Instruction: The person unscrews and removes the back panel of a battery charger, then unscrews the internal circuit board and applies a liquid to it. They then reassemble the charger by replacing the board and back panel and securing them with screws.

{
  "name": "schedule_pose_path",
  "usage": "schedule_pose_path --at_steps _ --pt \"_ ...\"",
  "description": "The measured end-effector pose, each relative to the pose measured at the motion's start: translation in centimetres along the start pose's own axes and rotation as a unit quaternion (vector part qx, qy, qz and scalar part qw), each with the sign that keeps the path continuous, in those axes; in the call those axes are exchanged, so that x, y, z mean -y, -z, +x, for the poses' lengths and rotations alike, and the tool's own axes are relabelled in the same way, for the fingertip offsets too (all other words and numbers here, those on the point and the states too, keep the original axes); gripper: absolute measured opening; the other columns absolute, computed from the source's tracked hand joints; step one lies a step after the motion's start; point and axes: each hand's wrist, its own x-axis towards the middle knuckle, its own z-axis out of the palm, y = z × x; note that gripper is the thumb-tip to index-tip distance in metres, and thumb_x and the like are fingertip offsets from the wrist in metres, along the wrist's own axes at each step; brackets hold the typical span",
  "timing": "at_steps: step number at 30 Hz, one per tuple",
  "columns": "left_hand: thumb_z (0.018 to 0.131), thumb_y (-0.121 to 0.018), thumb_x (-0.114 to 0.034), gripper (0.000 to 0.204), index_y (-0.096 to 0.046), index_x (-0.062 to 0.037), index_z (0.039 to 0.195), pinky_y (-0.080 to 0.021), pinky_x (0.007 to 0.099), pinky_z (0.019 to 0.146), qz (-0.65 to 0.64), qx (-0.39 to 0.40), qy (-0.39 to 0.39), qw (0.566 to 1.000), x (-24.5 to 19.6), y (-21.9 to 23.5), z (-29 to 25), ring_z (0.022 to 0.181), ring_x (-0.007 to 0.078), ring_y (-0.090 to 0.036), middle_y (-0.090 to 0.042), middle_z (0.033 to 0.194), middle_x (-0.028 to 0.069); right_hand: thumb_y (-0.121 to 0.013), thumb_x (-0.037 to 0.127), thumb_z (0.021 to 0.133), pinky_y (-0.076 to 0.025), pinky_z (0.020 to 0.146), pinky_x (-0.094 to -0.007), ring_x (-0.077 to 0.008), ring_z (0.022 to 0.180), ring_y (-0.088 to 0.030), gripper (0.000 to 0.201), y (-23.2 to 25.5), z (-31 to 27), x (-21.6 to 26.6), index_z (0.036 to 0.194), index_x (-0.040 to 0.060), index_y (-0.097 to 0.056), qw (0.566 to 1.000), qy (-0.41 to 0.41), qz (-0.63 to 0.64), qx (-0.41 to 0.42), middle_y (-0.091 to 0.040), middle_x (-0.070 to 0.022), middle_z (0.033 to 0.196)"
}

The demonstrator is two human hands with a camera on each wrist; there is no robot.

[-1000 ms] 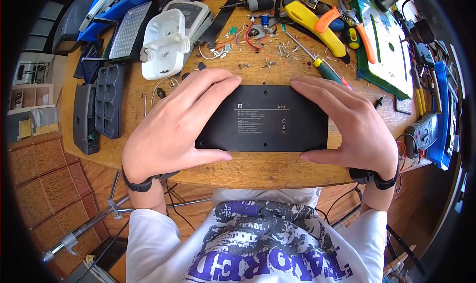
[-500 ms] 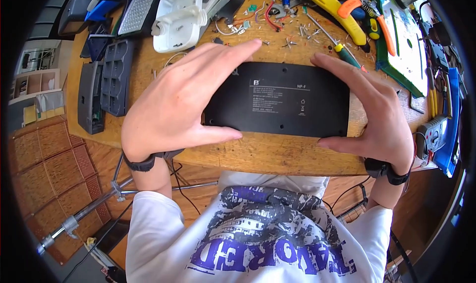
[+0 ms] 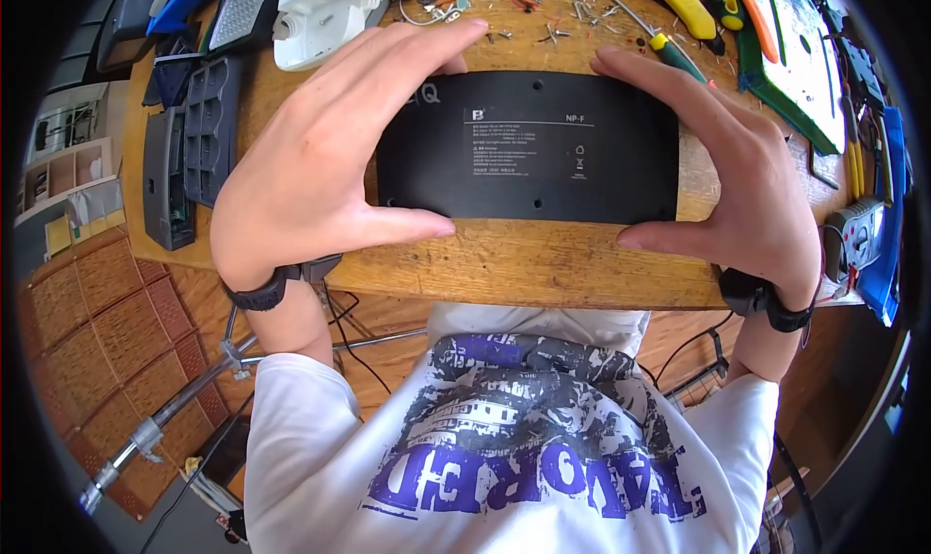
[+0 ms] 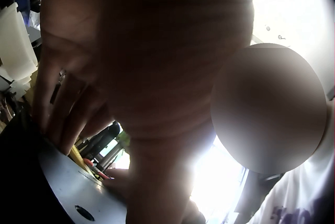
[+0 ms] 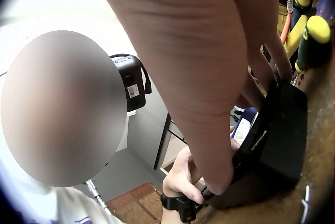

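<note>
A flat black rectangular case (image 3: 524, 185) with white print reading "NP-F" lies between my hands over the wooden bench, label up. Screw holes run along its long edges. My left hand (image 3: 315, 156) holds the left end, thumb at the near edge and fingers over the far edge. At the other end my right hand (image 3: 752, 176) grips it the same way. The left wrist view has a corner of the case (image 4: 78, 182) below the fingers. In the right wrist view, the thumb meets the edge of the case (image 5: 282, 140); its underside is hidden.
Beyond the case lie loose screws (image 3: 587, 13) and a green-yellow screwdriver (image 3: 676, 59). A white plastic container (image 3: 315, 30), grey compartment tray (image 3: 211, 132) and dark housing (image 3: 167, 185) stand left. A multimeter (image 3: 855, 244) is at right. The bench's front edge (image 3: 543, 297) is close to me.
The case looks larger than a second ago, still between both hands, and a marking at its left end now shows. The head view has shifted, so the bench items sit higher.
</note>
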Motion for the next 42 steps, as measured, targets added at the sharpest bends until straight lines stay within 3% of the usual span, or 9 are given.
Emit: schedule_pose_path --at_steps 5,14,18,21,26,42 --pt "0.057 -0.098 -0.022 0.111 -0.055 0.0016 0.156 -0.051 0.0434 0.111 0.001 -0.001 0.008 1.0 -0.1 -0.2 0.0 0.124 0.0351 -0.066 -0.066 0.134 0.0193 -0.102 0.035 0.055 -0.054 0.112 -0.0449 -0.0395 0.128 -0.069 0.116 -0.3 0.1 0.0 0.159 0.0113 -0.056 1.0 0.006 -0.017 -0.012 -0.07 -0.0136 0.147" --pt "0.058 -0.097 -0.025 0.089 -0.068 0.0036 0.137 -0.051 0.0447 0.109 0.02 0.026 0.01 0.999 -0.4 0.0 0.3 0.126 0.0389 -0.064 -0.063 0.138 0.0182 -0.102 0.038 0.056 -0.052 0.115 -0.0477 -0.0408 0.136 -0.063 0.124 0.3 -0.5 -0.4 0.165 0.0112 -0.049 0.999 -0.025 -0.003 0.032 -0.062 -0.0165 0.157" --pt "0.059 -0.097 -0.026 0.089 -0.068 0.0034 0.138 -0.051 0.0445 0.109 0.021 0.029 0.01 0.999 -0.4 0.0 0.3 0.126 0.0389 -0.064 -0.063 0.137 0.018 -0.102 0.036 0.056 -0.052 0.115 -0.049 -0.0401 0.138 -0.063 0.125 0.1 -0.7 -0.7 0.165 0.011 -0.048 1.0 -0.002 -0.014 0.014 -0.061 -0.0166 0.158" --pt "0.06 -0.096 -0.026 0.087 -0.069 0.0021 0.138 -0.051 0.045 0.11 0.002 0.036 0.022 0.999 -0.5 0.1 0.4 0.126 0.0383 -0.064 -0.062 0.138 0.0184 -0.101 0.032 0.06 -0.052 0.115 -0.0491 -0.0394 0.137 -0.065 0.116 0.5 -0.9 -0.8 0.163 0.0103 -0.051 0.999 0.016 -0.041 0.004 -0.063 -0.0166 0.156" --pt "0.061 -0.096 -0.028 0.085 -0.072 -0.0006 0.138 -0.051 0.0475 0.111 0.001 0.046 0.03 0.998 -0.5 0.1 0.4 0.129 0.0376 -0.062 -0.061 0.14 0.0191 -0.095 0.024 0.074 -0.054 0.108 -0.0492 -0.0435 0.128 -0.067 0.086 1.1 -0.9 -1.3 0.152 0.0073 -0.063 0.999 -0.031 0.02 0.012 -0.072 -0.018 0.141" --pt "0.062 -0.097 -0.026 0.084 -0.071 -0.0011 0.138 -0.051 0.047 0.108 0.008 0.037 0.021 0.999 -0.3 -0.1 0.2 0.127 0.0388 -0.061 -0.06 0.14 0.0197 -0.093 0.022 0.074 -0.054 0.109 -0.0477 -0.0442 0.126 -0.068 0.081 1.4 -0.5 -1.1 0.148 0.0045 -0.065 1.0 -0.01 0.007 0.018 -0.071 -0.019 0.141"
